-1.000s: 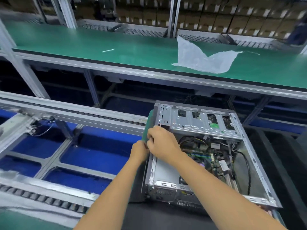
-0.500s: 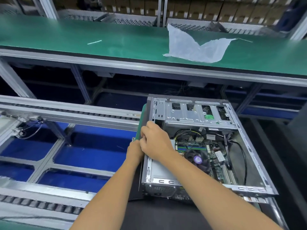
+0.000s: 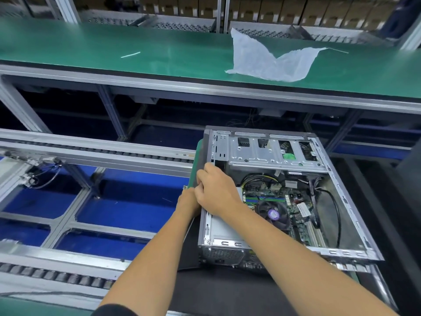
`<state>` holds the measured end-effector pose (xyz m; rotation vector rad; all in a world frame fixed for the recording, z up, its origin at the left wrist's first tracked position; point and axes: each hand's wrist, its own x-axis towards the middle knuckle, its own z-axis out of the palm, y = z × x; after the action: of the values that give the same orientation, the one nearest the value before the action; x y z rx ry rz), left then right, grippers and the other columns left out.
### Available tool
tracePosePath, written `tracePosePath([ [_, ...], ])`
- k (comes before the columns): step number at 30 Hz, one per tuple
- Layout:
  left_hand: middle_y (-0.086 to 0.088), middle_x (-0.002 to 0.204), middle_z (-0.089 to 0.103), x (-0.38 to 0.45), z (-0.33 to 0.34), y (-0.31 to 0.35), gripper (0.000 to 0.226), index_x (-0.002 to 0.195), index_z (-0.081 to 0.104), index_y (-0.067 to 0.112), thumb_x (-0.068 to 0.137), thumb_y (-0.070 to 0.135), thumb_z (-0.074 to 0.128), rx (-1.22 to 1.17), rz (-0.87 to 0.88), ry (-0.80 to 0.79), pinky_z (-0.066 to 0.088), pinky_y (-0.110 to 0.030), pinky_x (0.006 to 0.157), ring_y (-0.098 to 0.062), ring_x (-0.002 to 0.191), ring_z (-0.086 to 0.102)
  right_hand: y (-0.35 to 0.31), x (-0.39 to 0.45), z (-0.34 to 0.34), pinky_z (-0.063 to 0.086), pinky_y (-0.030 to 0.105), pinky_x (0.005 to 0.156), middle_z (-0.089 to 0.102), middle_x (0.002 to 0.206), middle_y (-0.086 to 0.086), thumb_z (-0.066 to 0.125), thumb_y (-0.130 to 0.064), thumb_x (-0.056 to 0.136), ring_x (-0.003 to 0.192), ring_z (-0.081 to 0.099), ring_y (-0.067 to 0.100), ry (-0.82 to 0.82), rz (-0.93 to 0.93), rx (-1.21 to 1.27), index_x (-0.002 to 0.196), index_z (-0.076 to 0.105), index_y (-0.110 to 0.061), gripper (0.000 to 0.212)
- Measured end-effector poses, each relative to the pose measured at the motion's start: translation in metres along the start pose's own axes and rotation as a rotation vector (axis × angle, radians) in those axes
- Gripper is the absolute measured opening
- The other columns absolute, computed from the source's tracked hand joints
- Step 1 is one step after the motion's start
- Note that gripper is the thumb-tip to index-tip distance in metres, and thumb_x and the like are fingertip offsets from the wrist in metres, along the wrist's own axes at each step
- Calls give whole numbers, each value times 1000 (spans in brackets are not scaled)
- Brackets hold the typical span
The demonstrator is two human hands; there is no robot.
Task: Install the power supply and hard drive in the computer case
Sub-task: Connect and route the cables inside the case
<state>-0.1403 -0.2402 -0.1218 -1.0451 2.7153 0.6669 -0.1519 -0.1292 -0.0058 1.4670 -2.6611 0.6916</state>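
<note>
Lying on its side with the open face up, the computer case sits on a dark mat at the near right of the work area. Inside it, a silver power supply fills the near-left corner, its vented end facing the camera. To its right is the green motherboard, with a round cooler fan (purple label at the hub) and a black cable looping along the right wall. A perforated metal drive cage spans the far end of the case; whether a hard drive is inside cannot be told.

Both hands meet at the left wall of the case, just beyond the power supply. The right hand lies curled over the top edge, fingers bent down onto the metal rim, knuckles up. The left hand sits pressed against it from outside the case, closed into a loose fist; what it grips, if anything, is hidden by the right hand. A green board stands on edge against the outside of the left wall, just beyond the hands.

Left of the case run conveyor rails with rollers over a blue floor. Beyond it, a green workbench carries a crumpled clear plastic bag.
</note>
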Motion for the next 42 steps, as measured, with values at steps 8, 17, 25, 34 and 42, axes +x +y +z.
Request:
tracePosePath([
  [8,-13,97,65,-16,0,-6,11,92,54,7,93,9,43,49,125,47,42,-31,65,-28,89,61,-1,-2,-1,41,37,67,49,99,9,50,-11,88,93,48,26,1,15,-5,92,58,-2,12],
  [17,-13,84,62,-29,-4,-6,35,63,31,22,92,9,47,-37,106,71,34,-26,55,-12,59,39,-1,-5,-2,40,37,67,49,100,10,50,-10,89,91,48,26,8,20,11,92,57,-3,11],
  [25,0,95,60,-32,-1,-8,32,70,37,30,98,17,44,-126,97,13,50,-30,80,-19,92,59,-1,-10,-2,33,36,64,50,99,11,50,-12,90,88,49,27,4,18,19,92,56,-3,11],
  [34,-16,92,66,-42,-105,38,22,110,60,3,96,8,44,-623,-46,768,33,-27,58,-22,76,50,17,-17,-32,42,36,67,53,97,4,50,-13,91,80,54,27,53,82,240,98,58,-7,12],
  [42,-1,82,70,-75,-123,178,21,91,69,16,87,1,54,-799,591,544,54,-30,69,-17,76,67,75,-21,-102,38,32,54,56,72,-3,52,-18,95,62,51,15,116,358,613,110,55,-22,16],
])
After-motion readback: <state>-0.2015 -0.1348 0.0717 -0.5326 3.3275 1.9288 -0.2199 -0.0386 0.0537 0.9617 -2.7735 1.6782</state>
